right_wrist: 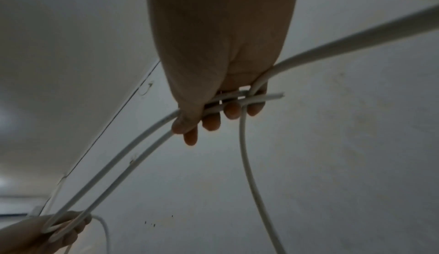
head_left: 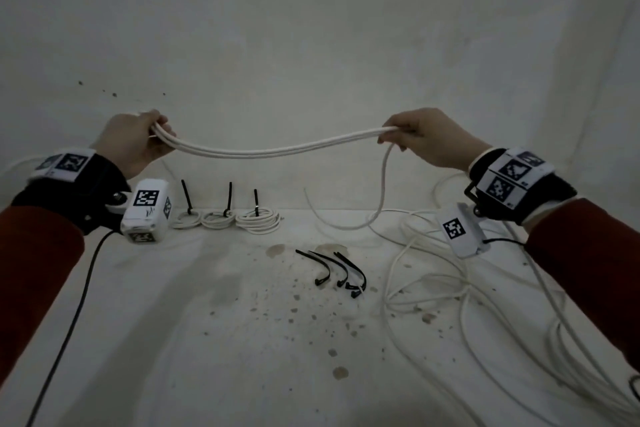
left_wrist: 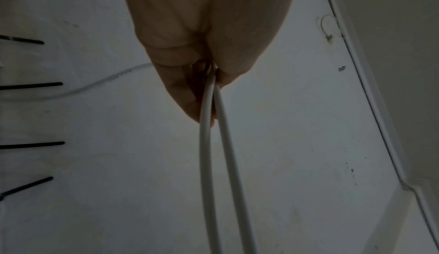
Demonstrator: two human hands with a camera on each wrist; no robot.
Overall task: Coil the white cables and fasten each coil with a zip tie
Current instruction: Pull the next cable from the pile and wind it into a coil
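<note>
A white cable (head_left: 273,150) hangs doubled between my two raised hands, sagging in the middle. My left hand (head_left: 152,135) grips the folded end at the left; its fingers (left_wrist: 180,93) curl round two strands (left_wrist: 213,145). My right hand (head_left: 398,135) grips the other end, where the strands (right_wrist: 228,100) cross its fingers (right_wrist: 211,123). From there a loose length (head_left: 382,184) drops in a loop to the table. Three coils (head_left: 225,218) tied with black zip ties lie at the back. Loose black zip ties (head_left: 337,270) lie mid-table.
A tangle of loose white cable (head_left: 467,288) spreads over the right side of the white, stained table (head_left: 207,357). A black lead (head_left: 79,295) runs down from my left wrist camera. A white wall (head_left: 311,28) stands close behind.
</note>
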